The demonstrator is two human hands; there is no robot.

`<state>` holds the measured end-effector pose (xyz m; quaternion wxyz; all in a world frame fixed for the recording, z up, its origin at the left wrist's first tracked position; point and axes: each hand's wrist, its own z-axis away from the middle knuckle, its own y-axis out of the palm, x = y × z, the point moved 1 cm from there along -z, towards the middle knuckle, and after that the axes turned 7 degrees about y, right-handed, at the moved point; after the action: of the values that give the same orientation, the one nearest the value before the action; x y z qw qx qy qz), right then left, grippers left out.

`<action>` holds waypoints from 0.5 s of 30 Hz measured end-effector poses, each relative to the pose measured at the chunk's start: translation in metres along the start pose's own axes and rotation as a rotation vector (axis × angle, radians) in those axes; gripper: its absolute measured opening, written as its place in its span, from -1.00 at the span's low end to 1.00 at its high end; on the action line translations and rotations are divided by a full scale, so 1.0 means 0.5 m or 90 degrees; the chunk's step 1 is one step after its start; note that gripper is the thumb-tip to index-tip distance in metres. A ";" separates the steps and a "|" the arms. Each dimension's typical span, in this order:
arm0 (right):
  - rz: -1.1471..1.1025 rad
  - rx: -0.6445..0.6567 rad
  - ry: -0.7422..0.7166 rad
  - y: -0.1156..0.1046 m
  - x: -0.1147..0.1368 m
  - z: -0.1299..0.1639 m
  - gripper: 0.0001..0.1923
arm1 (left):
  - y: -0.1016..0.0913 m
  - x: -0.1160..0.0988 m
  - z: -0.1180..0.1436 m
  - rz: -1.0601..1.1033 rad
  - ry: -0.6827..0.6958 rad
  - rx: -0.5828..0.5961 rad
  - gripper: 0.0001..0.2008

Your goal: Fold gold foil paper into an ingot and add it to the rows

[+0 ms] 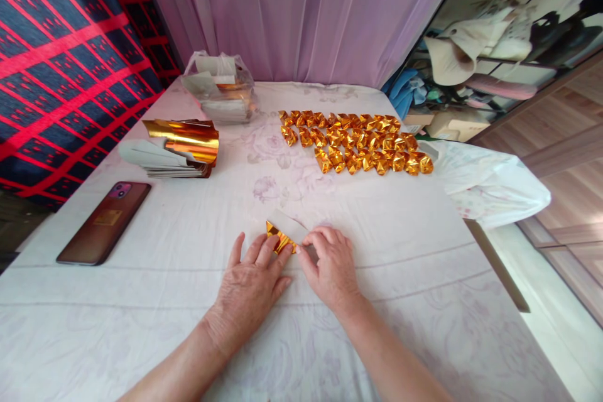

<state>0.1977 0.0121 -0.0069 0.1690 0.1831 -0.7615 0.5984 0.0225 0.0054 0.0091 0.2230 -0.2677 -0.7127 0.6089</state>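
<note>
Pressing folded gold-and-white foil sheet (281, 239) with spread-fingered left hand (250, 276); pinching four-o'clock corner with right hand (332, 264); faceted gold foil nuggets (352, 138) at one o'clock.

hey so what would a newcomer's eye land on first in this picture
Probably the rows of folded gold pieces toward the far right of the table. The bold red-and-dark patterned fabric at upper left also draws the eye. Near the middle, the left hand rests on a gold-faced sheet, the right hand at its edge.
</note>
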 end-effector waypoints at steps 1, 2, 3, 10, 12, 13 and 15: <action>0.005 -0.002 0.006 0.001 0.002 0.000 -0.93 | 0.000 0.000 0.000 0.002 -0.004 -0.002 -0.62; 0.011 -0.004 0.011 0.001 0.004 -0.001 -0.90 | 0.000 0.000 0.000 0.003 -0.006 -0.004 -0.62; 0.014 -0.005 0.015 0.002 0.006 -0.001 -0.89 | -0.001 0.000 0.001 0.003 -0.005 -0.003 -0.63; -0.003 0.006 0.033 0.005 0.003 -0.004 -0.94 | -0.001 0.003 0.001 -0.002 0.007 0.015 -0.60; -0.023 0.012 0.032 0.004 -0.002 -0.005 -0.94 | -0.001 0.003 0.001 -0.002 0.005 0.017 -0.61; -0.034 0.016 0.030 0.003 -0.005 -0.005 -0.93 | -0.001 0.003 0.001 -0.003 0.006 0.017 -0.61; -0.057 0.024 0.024 0.002 -0.009 -0.006 -0.91 | -0.001 0.002 0.000 -0.004 0.007 0.017 -0.60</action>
<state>0.2012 0.0157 -0.0091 0.2063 0.2085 -0.7376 0.6082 0.0214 0.0058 0.0096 0.2327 -0.2657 -0.7039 0.6162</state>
